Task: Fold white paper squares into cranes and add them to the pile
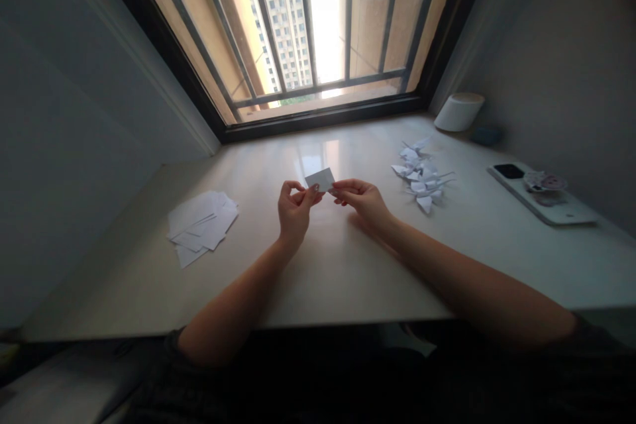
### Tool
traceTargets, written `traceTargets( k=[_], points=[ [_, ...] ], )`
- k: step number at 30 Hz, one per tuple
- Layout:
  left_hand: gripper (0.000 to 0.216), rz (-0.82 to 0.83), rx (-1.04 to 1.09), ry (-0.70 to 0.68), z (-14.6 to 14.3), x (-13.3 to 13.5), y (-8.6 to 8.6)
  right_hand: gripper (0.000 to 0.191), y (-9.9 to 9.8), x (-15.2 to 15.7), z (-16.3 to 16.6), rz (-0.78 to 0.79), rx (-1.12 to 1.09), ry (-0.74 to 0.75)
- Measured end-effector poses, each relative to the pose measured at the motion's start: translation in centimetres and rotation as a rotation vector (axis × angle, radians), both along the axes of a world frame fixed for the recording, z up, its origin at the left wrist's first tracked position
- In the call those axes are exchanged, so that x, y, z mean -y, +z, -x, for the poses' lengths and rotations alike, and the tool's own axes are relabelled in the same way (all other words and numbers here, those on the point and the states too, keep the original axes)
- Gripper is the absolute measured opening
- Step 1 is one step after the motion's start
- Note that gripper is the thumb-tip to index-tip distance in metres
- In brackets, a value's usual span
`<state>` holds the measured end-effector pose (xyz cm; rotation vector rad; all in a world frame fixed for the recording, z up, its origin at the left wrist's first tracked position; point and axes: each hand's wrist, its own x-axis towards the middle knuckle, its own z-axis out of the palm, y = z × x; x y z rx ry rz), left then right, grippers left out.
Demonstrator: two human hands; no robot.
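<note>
A small folded piece of white paper (320, 179) is held up over the middle of the table, between my two hands. My left hand (294, 209) pinches its lower left part, thumb in front. At its lower right corner, the fingertips of my right hand (365, 202) close on the paper. To the left lies a loose stack of white paper sheets (201, 225). Several folded white paper cranes (422, 175) sit in a cluster to the right of my right hand.
A white phone (561, 212) with a round grip on its back lies at the right. Behind it, a white cylinder (460, 112) and a dark rounded object (485, 136) stand by the wall. A barred window (318, 109) borders the table's far edge.
</note>
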<state>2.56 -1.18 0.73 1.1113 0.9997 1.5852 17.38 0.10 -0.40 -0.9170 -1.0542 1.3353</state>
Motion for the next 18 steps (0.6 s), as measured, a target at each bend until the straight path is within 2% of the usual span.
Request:
traceTargets(
  k=[3, 8, 12, 18],
  points=[
    [0.042, 0.018, -0.009, -0.020, 0.12, -0.05, -0.05, 0.029, 0.09, 0.04, -0.04, 0.003, 0.002, -0.001],
    [0.065, 0.033, -0.102, -0.022, 0.41, -0.19, -0.16, 0.027, 0.10, -0.06, -0.26, -0.010, 0.009, -0.004],
    [0.054, 0.037, -0.169, -0.035, 0.65, -0.49, -0.31, 0.029, 0.08, -0.21, -0.40, -0.017, 0.008, -0.022],
    [0.041, 0.066, -0.137, -0.076, 0.64, -0.53, -0.34, 0.035, 0.27, -0.20, -0.45, -0.022, 0.033, -0.044]
  ],
)
